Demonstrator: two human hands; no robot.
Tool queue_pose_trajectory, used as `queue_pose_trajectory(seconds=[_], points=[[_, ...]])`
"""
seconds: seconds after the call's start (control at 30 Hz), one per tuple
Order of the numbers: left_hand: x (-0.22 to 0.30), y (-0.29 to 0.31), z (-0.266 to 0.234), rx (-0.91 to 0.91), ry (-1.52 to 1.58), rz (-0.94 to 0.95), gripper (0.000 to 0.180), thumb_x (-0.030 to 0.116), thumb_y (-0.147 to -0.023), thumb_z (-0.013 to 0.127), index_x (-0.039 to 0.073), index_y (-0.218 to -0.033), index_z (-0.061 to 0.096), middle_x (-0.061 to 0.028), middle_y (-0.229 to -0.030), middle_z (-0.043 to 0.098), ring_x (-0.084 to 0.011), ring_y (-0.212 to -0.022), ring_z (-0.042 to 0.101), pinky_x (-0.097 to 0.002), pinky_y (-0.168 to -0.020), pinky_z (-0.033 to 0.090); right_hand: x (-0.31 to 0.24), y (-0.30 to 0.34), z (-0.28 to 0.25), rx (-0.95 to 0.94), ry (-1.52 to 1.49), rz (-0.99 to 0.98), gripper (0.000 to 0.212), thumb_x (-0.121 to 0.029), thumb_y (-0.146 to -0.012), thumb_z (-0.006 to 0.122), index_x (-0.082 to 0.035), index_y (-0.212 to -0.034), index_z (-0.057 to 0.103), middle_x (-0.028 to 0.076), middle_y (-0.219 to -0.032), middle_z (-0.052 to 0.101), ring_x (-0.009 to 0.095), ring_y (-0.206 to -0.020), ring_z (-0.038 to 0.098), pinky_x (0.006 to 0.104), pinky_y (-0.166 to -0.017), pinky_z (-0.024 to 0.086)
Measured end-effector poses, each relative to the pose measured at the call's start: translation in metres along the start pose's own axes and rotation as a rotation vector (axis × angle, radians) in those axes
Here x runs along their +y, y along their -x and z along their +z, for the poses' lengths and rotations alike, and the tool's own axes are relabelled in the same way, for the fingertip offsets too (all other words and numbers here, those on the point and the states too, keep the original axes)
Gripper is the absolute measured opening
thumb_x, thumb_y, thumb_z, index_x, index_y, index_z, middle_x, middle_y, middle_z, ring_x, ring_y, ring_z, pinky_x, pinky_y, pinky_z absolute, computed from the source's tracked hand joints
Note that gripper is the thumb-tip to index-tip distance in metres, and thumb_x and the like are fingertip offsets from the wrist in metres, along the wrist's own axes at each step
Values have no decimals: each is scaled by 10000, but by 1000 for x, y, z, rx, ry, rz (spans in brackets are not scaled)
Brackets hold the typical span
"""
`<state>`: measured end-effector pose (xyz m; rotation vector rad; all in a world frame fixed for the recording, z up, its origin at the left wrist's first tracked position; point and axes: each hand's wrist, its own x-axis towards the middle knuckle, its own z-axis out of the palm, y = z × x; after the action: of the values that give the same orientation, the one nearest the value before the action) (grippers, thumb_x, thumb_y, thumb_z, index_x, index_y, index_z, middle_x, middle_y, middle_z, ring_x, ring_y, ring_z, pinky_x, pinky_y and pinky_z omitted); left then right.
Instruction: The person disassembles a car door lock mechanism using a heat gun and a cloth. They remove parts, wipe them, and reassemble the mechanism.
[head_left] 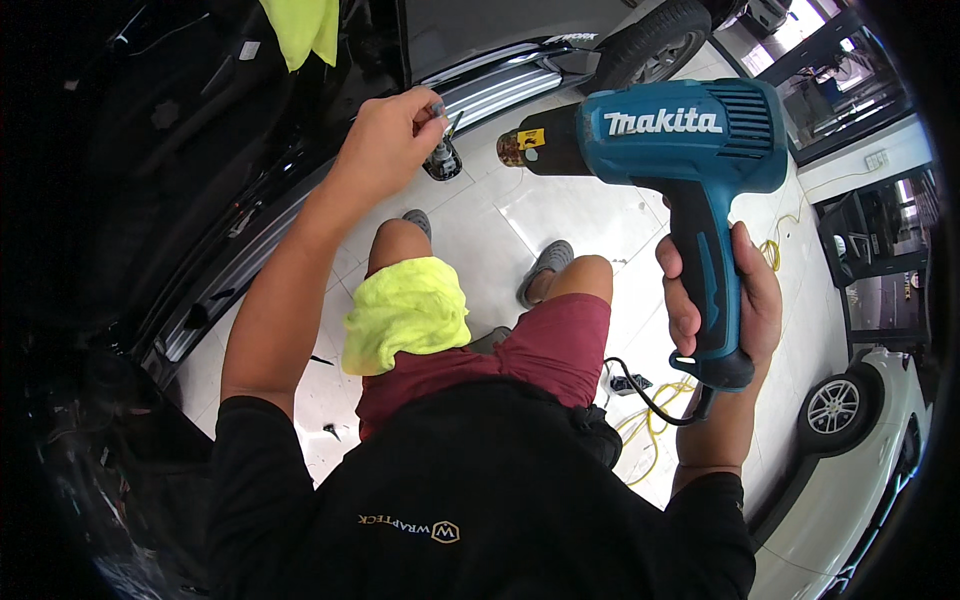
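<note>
Black car (120,190) at left. Heat gun (690,135) — teal and black — raised at right, nozzle leftward. Yellow-green cloth (408,310) over the left leg (398,243). Right hand (760,295) wrapped around the gun's handle (705,265); left hand (390,140) near the car, thumb meeting fingers — pinched contents cannot be told.

- From far off, I see a floor (590,225) of big, pale, shiny tiles.
- On my right, a yellow cord (770,254) lies on it in loops.
- Small dark bits (331,432) lie left.
- Grey shoes (546,270) stand on it.
- A car wheel (833,408) rests there too.
</note>
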<state>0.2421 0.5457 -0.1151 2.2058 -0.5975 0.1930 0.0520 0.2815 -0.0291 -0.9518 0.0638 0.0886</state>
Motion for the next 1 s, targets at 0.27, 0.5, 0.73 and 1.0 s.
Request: queue_pose_trajectory(seconds=[0.27, 0.5, 0.73, 1.0], points=[[5, -3, 5, -38, -59, 3, 197, 144, -883, 626, -24, -985, 637, -128, -741, 656, -151, -611, 571, -292, -588, 453, 2, -3, -6, -28, -36, -3, 470, -337, -1009, 320, 122, -1051, 409, 218, -860, 552, 168, -489, 595, 250, -399, 561], [6, -3, 9, -43, -68, 38, 204, 152, -891, 625, -30, -984, 632, -125, -734, 651, -145, -610, 560, -291, -588, 448, 5, -4, -12, -41, -23, 12, 467, -339, -1010, 328, 118, -1038, 420, 221, -849, 569, 175, -502, 611, 253, -401, 556], [7, -3, 11, -41, -58, 70, 198, 147, -892, 621, -25, -989, 635, -129, -736, 649, -151, -610, 563, -287, -581, 448, 8, -6, -10, -41, 28, -3, 442, -316, -1011, 346, 115, -1029, 442, 228, -850, 584, 182, -493, 609, 251, -397, 546], [16, -1, 18, -87, -58, 90, 195, 144, -902, 611, -18, -1007, 637, -140, -758, 656, -170, -620, 583, -290, -582, 458, 4, -13, -10, 17, 114, 27, 446, -318, -1011, 355, 118, -1038, 449, 220, -852, 596, 186, -481, 619, 244, -391, 548]])
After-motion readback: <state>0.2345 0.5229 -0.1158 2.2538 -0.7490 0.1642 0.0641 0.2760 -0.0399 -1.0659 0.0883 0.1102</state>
